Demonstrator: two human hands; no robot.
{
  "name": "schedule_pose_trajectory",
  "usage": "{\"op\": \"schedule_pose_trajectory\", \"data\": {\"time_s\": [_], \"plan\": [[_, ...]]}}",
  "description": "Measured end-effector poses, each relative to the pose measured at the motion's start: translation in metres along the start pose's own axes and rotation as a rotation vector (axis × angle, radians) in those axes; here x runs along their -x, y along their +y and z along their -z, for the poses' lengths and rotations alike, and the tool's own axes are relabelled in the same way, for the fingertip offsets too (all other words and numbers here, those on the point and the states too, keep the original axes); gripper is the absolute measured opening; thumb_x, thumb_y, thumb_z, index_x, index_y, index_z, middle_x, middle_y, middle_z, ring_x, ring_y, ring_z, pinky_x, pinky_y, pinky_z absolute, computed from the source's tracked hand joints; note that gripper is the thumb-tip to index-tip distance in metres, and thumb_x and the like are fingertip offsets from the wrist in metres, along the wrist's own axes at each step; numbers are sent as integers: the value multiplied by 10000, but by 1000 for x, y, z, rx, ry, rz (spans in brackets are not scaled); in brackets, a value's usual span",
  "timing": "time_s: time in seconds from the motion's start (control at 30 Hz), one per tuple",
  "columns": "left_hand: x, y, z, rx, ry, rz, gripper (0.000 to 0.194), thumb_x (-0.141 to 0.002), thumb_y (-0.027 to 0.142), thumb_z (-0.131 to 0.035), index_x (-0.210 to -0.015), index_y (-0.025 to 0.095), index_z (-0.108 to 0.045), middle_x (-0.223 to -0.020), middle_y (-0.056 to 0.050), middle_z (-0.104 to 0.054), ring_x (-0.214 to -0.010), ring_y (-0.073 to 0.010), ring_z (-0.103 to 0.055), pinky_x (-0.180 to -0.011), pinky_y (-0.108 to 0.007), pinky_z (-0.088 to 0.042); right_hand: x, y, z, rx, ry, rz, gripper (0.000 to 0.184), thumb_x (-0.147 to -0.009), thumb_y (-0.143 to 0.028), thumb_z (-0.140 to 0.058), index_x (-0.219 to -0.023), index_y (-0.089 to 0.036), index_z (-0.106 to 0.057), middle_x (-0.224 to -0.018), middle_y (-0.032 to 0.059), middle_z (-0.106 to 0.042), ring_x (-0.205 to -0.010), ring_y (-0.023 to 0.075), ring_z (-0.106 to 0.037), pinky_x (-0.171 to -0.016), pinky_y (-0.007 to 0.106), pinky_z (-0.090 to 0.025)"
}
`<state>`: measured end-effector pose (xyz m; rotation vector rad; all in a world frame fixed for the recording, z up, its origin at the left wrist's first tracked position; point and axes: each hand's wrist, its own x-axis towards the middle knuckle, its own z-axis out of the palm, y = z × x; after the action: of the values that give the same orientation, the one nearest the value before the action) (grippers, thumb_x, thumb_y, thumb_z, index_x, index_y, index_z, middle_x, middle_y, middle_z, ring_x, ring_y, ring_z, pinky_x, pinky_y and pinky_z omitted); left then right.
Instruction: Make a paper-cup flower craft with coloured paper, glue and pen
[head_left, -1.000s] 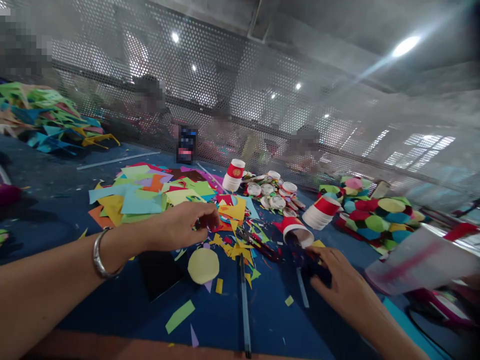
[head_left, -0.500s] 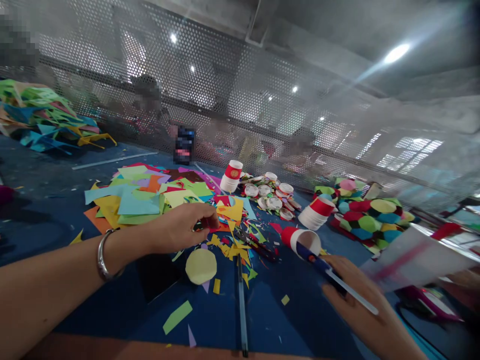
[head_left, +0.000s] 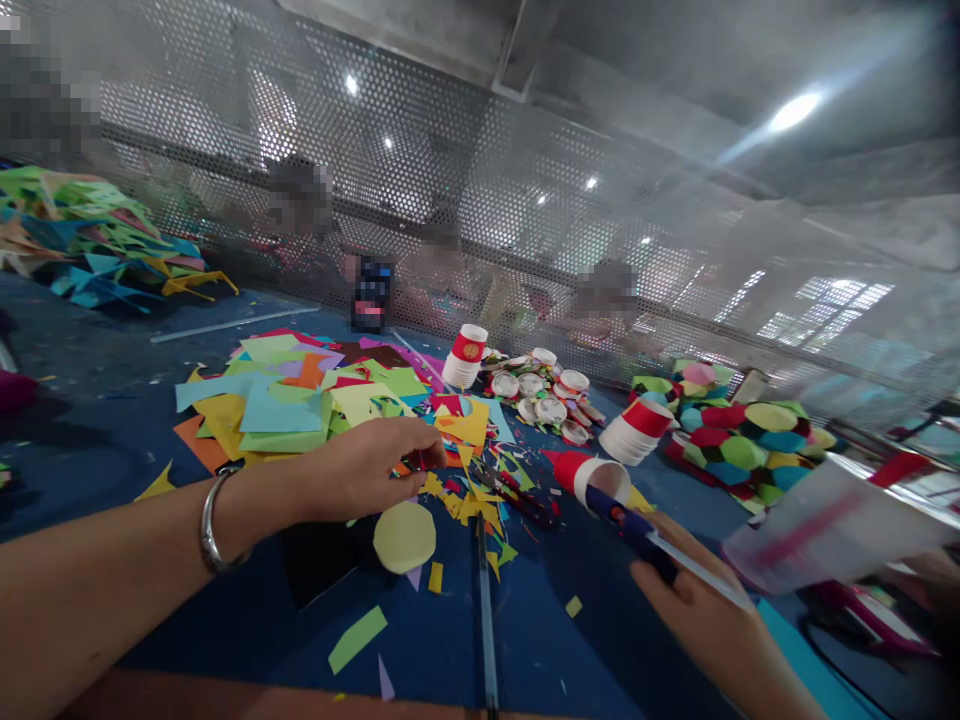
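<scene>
Right hand (head_left: 694, 590): we grip a dark-blue pen-like tool (head_left: 630, 525), lower right.
Left hand (head_left: 375, 460): we curl it loosely; grasp unclear.

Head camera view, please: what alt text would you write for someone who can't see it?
A right hand holds a dark blue tool by a tipped red-and-white paper cup; a braceleted left hand hovers beside colourful paper. Scraps, more cups and a pair of scissors lie on a blue table.
</scene>
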<state>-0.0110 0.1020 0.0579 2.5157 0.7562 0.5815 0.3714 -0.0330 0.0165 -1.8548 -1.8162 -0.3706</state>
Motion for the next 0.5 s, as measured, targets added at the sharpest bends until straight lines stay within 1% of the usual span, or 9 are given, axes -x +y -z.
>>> {"op": "schedule_pose_trajectory", "data": {"time_s": [0.13,0.2,0.27,0.33,0.37,0.43,0.5], "plan": [[-5,3,0,-61,26,-37,224,-884,220,-530,-1082,191,-630,-1072,-70,-682,-977,-217,-626,-837,-340,-480,2,4,-1,-8,36,28,359,-807,-328,-552,-1126,-240,-691,-1194,110,-750,-1082,331,-723,-867,424,-609],[-11,10,-2,-111,49,-97,250,-905,224,-515,-1134,196,-610,-1130,-81,-664,-1043,-233,-616,-887,-359,-477,2,4,-1,-27,-8,48,340,-832,-286,-535,-1142,-253,-670,-1207,99,-743,-1137,314,-702,-929,418,-588],[-21,22,-4,-187,38,-176,315,-911,228,-528,-1221,208,-580,-1216,-96,-625,-1125,-257,-593,-936,-380,-467,2,4,-2,-48,-56,67,338,-860,-250,-522,-1177,-255,-642,-1232,97,-728,-1173,296,-685,-980,409,-565],[-37,38,-9,-297,1,-247,406,-907,240,-574,-1310,210,-542,-1286,-118,-584,-1139,-270,-585,-948,-386,-465,3,6,-4,-69,-87,91,360,-886,-235,-517,-1235,-247,-606,-1281,104,-701,-1227,293,-653,-1030,421,-535],[-47,46,-12,-353,-19,-291,450,-907,266,-609,-1345,202,-523,-1327,-132,-564,-1194,-290,-552,-989,-401,-448,3,6,-6,-80,-97,106,374,-898,-234,-515,-1265,-242,-589,-1307,108,-686,-1256,296,-632,-1058,438,-514],[-71,59,-21,-430,-22,-391,571,-892,350,-676,-1399,168,-485,-1375,-164,-540,-1251,-319,-504,-1042,-433,-415,6,8,-10,-104,-116,131,402,-914,-240,-514,-1313,-232,-562,-1342,112,-662,-1295,305,-599,-1104,480,-468],[-98,66,-33,-455,-28,-457,710,-846,412,-736,-1434,131,-452,-1395,-170,-541,-1271,-326,-481,-1080,-455,-375,8,8,-12,-115,-104,143,409,-924,-251,-515,-1330,-220,-553,-1353,119,-653,-1305,310,-589,-1120,492,-449]]}}
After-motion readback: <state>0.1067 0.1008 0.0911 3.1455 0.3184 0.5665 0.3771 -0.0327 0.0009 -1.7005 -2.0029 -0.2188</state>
